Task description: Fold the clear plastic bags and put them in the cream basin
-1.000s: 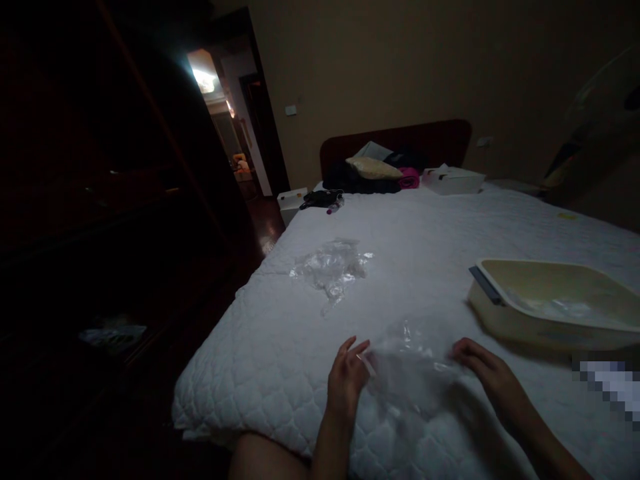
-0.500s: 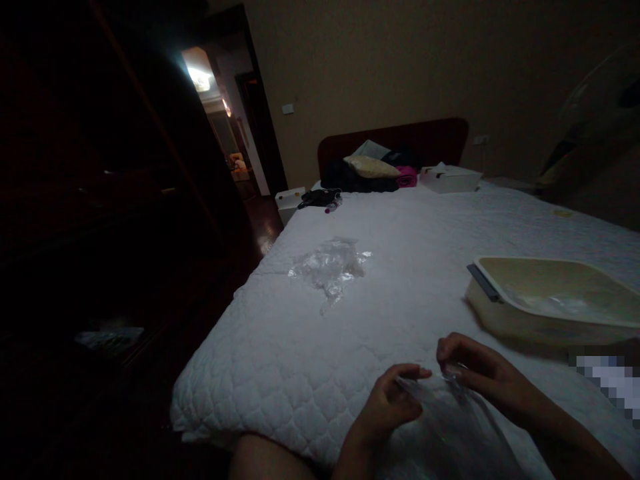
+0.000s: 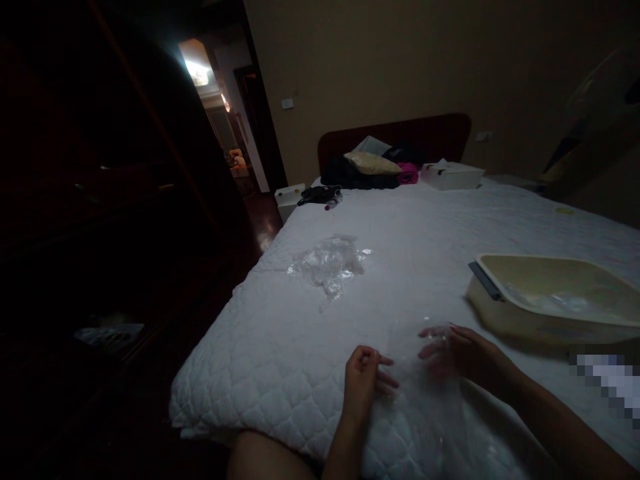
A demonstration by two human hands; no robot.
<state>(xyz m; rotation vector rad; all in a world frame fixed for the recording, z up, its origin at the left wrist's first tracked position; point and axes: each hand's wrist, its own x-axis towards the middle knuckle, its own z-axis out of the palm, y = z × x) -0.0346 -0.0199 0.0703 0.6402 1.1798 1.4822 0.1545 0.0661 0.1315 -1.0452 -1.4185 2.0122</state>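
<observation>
Near the front edge of the bed, a clear plastic bag [image 3: 425, 413] hangs between my two hands. My left hand [image 3: 364, 380] pinches the bag's left edge between thumb and forefinger, the other fingers stretched out to the right. The fingers of my right hand [image 3: 457, 353] are spread and show through the film, which lies over them; whether they are inside the bag or behind it I cannot tell. Right of my hands stands a cream plastic bin [image 3: 530, 327] with a grey handle clip and some clear plastic inside. A crumpled sheet of clear plastic [image 3: 330, 263] lies farther up the bed.
The bed [image 3: 260, 360] has a white quilted cover. Toward its dark headboard [image 3: 440, 137] are a pillow [image 3: 373, 163], dark cloth, a pink roll [image 3: 407, 174] and a white box [image 3: 453, 176]. Another plastic packet [image 3: 110, 335] lies low in the dark at left. A doorway opens behind.
My hands have moved apart and slightly up, stretching the bag between them. The right fingers, earlier pinching the bag's edge, are now spread against the film. The left hand has shifted left.
</observation>
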